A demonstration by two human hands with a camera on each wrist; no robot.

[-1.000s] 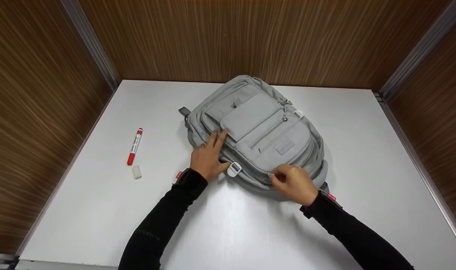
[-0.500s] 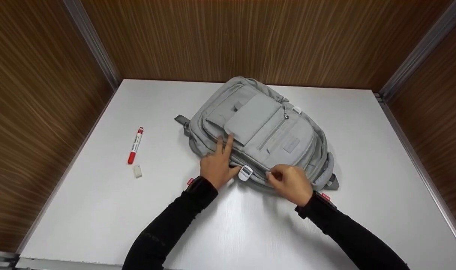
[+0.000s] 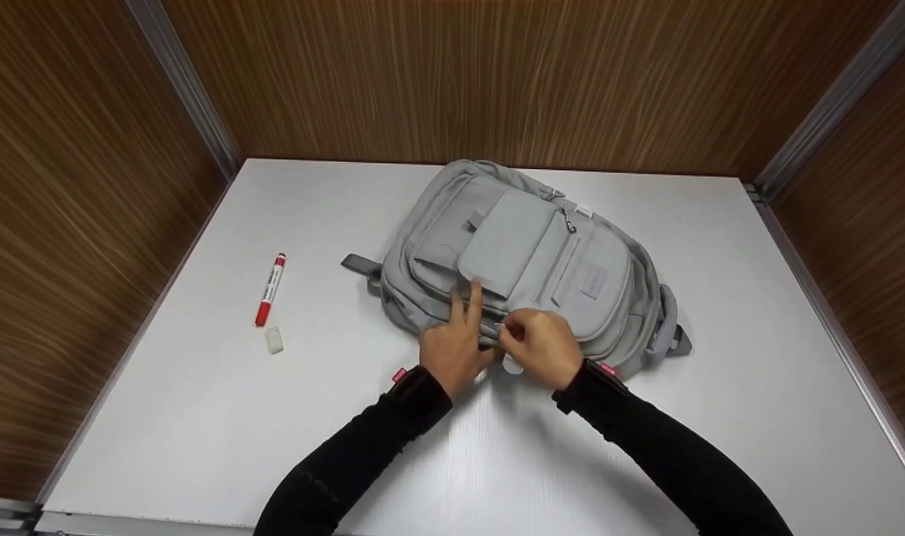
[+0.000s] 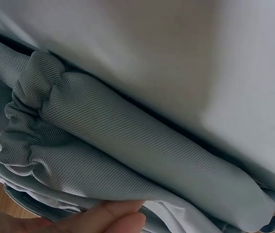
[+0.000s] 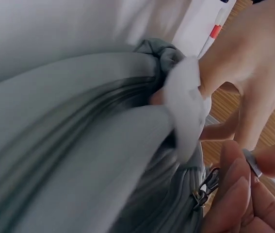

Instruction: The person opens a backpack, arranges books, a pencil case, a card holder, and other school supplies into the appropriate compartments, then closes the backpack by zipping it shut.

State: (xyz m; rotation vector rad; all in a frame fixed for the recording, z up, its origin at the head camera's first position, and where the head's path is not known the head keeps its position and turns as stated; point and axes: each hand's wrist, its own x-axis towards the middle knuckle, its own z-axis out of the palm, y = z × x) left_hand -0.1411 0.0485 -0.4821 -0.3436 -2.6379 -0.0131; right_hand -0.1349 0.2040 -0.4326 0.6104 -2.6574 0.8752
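Note:
A grey backpack (image 3: 501,242) lies front side up on the white table. My right hand (image 3: 545,346) is at its near edge, pinching a zipper pull (image 5: 252,162) between thumb and finger. In the right wrist view, the metal zip slider (image 5: 205,187) shows beside those fingers. Just left of it, my left hand (image 3: 452,353) rests on the bag's near side, with two fingers stretched toward the front flap (image 3: 501,246). The left wrist view shows its fingers against the grey fabric by a gathered side pocket (image 4: 98,155). A white strap buckle (image 5: 183,102) hangs between the hands.
A red-and-white marker (image 3: 271,290) lies on the table (image 3: 170,417) to the left, with a small whitish block (image 3: 274,340) near its lower end. Wood-grain panels (image 3: 452,82) stand at the back and both sides.
My right hand has moved left along the bag's near edge, close to my left hand. The backpack has turned and shifted slightly right, and my left hand has moved right with it.

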